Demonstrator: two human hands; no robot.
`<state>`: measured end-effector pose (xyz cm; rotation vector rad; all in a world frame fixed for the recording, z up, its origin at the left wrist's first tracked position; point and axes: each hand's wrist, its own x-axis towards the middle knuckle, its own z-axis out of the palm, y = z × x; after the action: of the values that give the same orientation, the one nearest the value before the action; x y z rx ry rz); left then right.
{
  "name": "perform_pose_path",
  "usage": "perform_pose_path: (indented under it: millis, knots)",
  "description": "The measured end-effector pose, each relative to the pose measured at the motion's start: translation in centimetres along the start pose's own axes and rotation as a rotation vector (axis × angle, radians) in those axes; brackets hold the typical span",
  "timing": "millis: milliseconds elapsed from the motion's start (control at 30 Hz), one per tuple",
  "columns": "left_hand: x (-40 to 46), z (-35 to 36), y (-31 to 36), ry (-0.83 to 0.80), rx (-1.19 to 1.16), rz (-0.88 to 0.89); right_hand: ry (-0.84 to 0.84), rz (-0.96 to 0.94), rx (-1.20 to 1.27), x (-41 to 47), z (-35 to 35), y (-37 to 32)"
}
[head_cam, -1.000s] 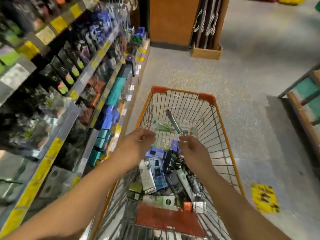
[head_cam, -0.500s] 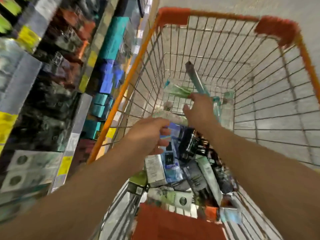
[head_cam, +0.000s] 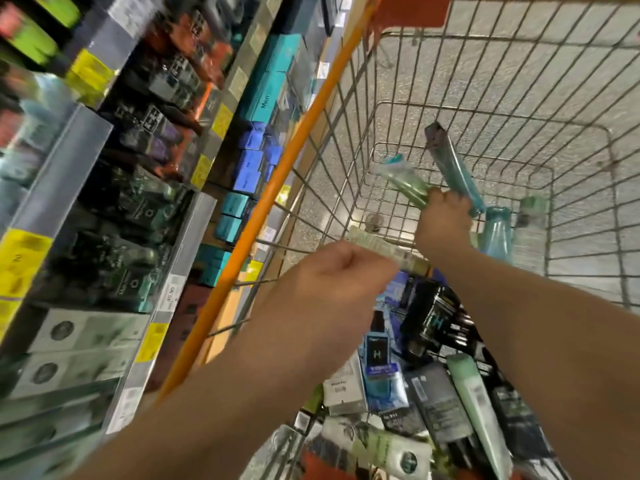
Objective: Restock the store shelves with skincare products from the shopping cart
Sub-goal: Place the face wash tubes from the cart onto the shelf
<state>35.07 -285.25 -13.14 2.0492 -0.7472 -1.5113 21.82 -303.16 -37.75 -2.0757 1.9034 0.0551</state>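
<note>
Both my bare arms are stretched out forward and down. Left hand (head_cam: 341, 271) is curled up, knuckles toward me, pinching something at the fingertips. Right hand (head_cam: 443, 220) reaches further out, wrist bent down, fingers wrapped around what it's grabbing.

Wire cart (head_cam: 346, 157) with an orange rim, standing just right of the shelves (head_cam: 187, 237). Its far end holds a teal tube (head_cam: 453, 168), tilted with its dark cap up and to the left, a green tube (head_cam: 403, 180) lying to the left of it, and two clear bottles (head_cam: 498, 230) upright at the far right. A pale box (head_cam: 384, 249) lies across the middle. The near end is heaped with boxes and tubes, among them a blue box (head_cam: 379, 362) marked "H" and a pale green tube (head_cam: 478, 403). The shelves carry rows of dark, teal, blue and grey boxes behind yellow price tags (head_cam: 152, 341).
</note>
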Motion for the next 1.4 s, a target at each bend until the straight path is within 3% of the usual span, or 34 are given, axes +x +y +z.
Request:
perform_pose_path:
  millis: [233, 533, 767, 1100, 1400]
  knots:
    - [-0.2, 0.9, 0.0, -0.038, 0.101, -0.045, -0.004, 0.047, 0.077, -1.5, -1.1, -0.5]
    - [-1.0, 1.6, -0.4, -0.012, 0.435, 0.095, -0.147, 0.333, 1.109, -13.0, -9.0, -3.0]
    - [-2.0, 1.2, 0.4, 0.230, 0.159, 0.162, -0.124, 0.305, 1.492, -22.0, -14.8, -5.9]
    - [-9.1, -1.9, 3.3, 0.257, -0.048, 0.423, 0.097, 0.041, 1.208, -29.1, -21.6, -9.6]
    - [-16.3, -7.3, 3.3, 0.287, -0.250, 0.393, 0.140, -0.294, 0.927, -34.5, -27.1, -12.6]
